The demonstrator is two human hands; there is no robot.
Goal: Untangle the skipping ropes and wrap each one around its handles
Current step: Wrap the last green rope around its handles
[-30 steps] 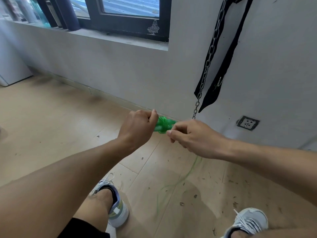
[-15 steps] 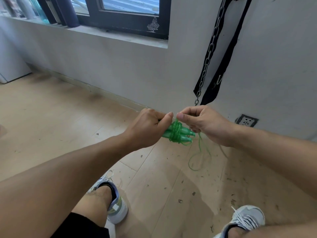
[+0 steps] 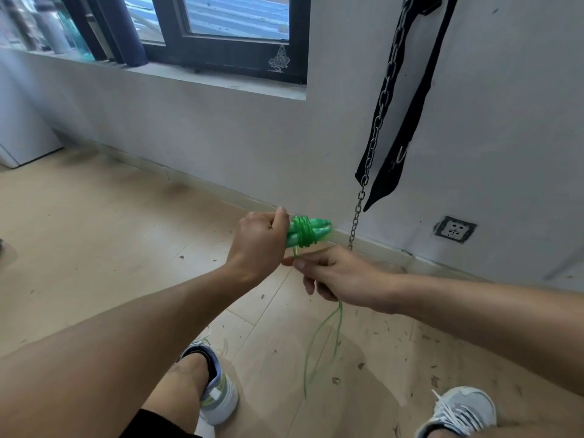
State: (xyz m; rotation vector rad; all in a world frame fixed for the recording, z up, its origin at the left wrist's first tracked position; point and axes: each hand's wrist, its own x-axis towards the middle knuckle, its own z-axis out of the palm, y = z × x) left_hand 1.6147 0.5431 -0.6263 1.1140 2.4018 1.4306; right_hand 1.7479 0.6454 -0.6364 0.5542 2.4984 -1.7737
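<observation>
The left hand (image 3: 257, 245) gripped the paired green handles (image 3: 311, 232), already bound by several coils. Just below, the right hand (image 3: 335, 276) pinched the green rope (image 3: 319, 343), whose slack trailed to the wooden floor (image 3: 94, 248). Keeping each turn taut and snug beside the last would likely stop the coils slipping.

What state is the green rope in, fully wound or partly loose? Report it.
Partly loose. Several coils of the green rope circle the handles gripped by the left hand; the rest runs through the right hand and trails floorward.
</observation>
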